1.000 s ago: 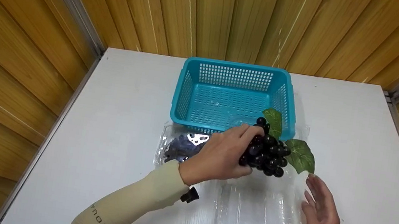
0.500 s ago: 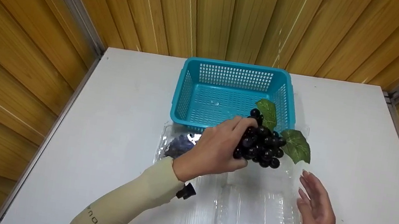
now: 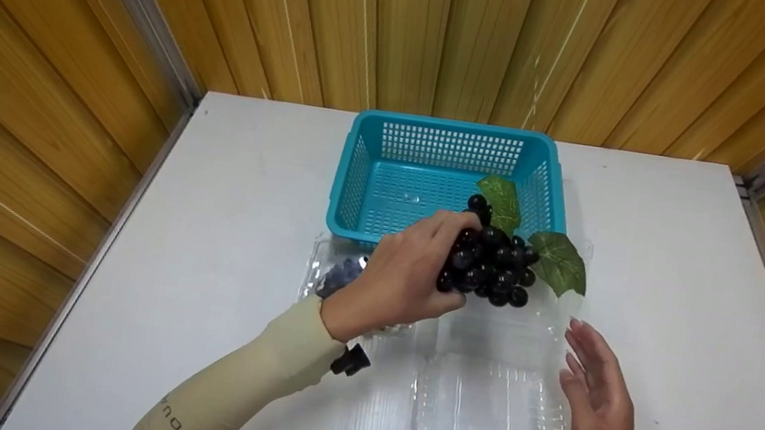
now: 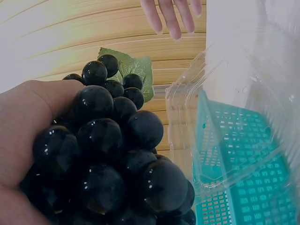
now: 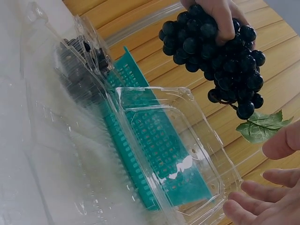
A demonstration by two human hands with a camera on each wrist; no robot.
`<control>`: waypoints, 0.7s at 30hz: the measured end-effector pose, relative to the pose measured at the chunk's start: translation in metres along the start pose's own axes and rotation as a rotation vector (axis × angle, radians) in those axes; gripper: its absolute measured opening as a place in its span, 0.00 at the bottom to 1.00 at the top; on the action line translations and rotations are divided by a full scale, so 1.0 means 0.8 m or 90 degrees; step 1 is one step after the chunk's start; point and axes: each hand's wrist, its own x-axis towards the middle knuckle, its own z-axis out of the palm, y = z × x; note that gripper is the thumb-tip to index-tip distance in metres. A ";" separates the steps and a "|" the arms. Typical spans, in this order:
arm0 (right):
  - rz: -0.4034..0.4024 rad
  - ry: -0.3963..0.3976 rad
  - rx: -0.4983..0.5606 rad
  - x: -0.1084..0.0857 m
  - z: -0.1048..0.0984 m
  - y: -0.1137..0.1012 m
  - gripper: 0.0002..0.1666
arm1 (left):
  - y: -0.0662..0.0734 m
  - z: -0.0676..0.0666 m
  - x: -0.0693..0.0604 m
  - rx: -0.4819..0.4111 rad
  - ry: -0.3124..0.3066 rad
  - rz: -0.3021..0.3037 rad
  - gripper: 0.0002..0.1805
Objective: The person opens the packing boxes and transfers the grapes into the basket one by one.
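Observation:
My left hand (image 3: 405,268) grips a bunch of black grapes (image 3: 492,266) with green leaves, held up over the near right corner of the teal basket. In the left wrist view the grapes (image 4: 108,154) fill the space in front of the curled fingers. An open clear plastic clamshell box (image 3: 486,412) lies below and nearer, its lid raised toward the basket. To the right of the box my right hand (image 3: 600,407) hovers with relaxed, parted fingers, touching nothing. The right wrist view shows its fingers (image 5: 255,192) near the clear lid (image 5: 192,136) and below a leaf.
A teal mesh basket (image 3: 460,126) stands at the back of the white table (image 3: 260,174). Left of the open box, a second clear box holds dark grapes (image 3: 341,275), partly hidden by my left arm. Wood-panelled walls (image 3: 410,29) enclose the table.
My left hand has carried the black grapes up and to the left, farther over the basket's near right corner. My right hand has drifted slightly left and up.

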 end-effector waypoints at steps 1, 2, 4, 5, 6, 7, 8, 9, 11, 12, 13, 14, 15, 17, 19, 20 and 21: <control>0.002 0.000 -0.001 0.001 0.001 0.000 0.32 | -0.001 -0.001 0.000 -0.001 0.003 -0.001 0.39; 0.006 0.002 -0.003 0.001 0.001 -0.001 0.32 | -0.001 -0.002 0.000 -0.002 0.006 -0.001 0.39; 0.002 0.006 0.010 0.002 0.003 -0.001 0.31 | -0.003 -0.003 -0.001 -0.004 0.013 0.001 0.39; -0.001 0.005 0.012 0.002 0.004 0.000 0.31 | -0.004 -0.004 -0.001 -0.007 0.017 0.002 0.39; -0.004 0.004 0.015 0.003 0.004 0.000 0.31 | -0.005 -0.005 -0.001 -0.010 0.019 0.003 0.39; -0.007 0.001 0.016 0.003 0.005 0.000 0.31 | -0.006 -0.005 0.000 -0.012 0.022 0.004 0.39; -0.007 -0.001 0.015 0.003 0.006 0.000 0.31 | -0.006 -0.006 0.000 -0.013 0.024 0.004 0.39; -0.007 -0.003 0.011 0.003 0.006 0.000 0.31 | -0.007 -0.007 0.000 -0.014 0.026 0.003 0.39; -0.004 -0.007 0.000 0.004 0.008 0.000 0.31 | -0.008 -0.009 0.001 -0.016 0.030 0.000 0.39; -0.002 -0.009 -0.004 0.005 0.008 0.000 0.31 | -0.009 -0.009 0.002 -0.016 0.032 -0.002 0.39; 0.000 -0.010 -0.010 0.005 0.009 -0.001 0.31 | -0.010 -0.010 0.002 -0.015 0.034 -0.004 0.39; 0.003 -0.011 -0.017 0.005 0.010 -0.001 0.31 | -0.010 -0.011 0.002 -0.015 0.036 -0.006 0.39; 0.006 -0.011 -0.024 0.006 0.011 -0.001 0.31 | -0.011 -0.012 0.003 -0.014 0.038 -0.009 0.38; 0.012 -0.013 -0.038 0.006 0.013 -0.001 0.31 | -0.012 -0.013 0.002 -0.013 0.040 -0.012 0.38; 0.019 -0.017 -0.056 0.007 0.015 -0.001 0.31 | -0.013 -0.015 0.002 -0.013 0.042 -0.016 0.38; 0.022 -0.019 -0.065 0.007 0.017 -0.001 0.31 | -0.014 -0.016 0.002 -0.014 0.043 -0.018 0.38; 0.024 -0.022 -0.069 0.008 0.018 -0.001 0.31 | -0.014 -0.017 0.002 -0.014 0.045 -0.020 0.38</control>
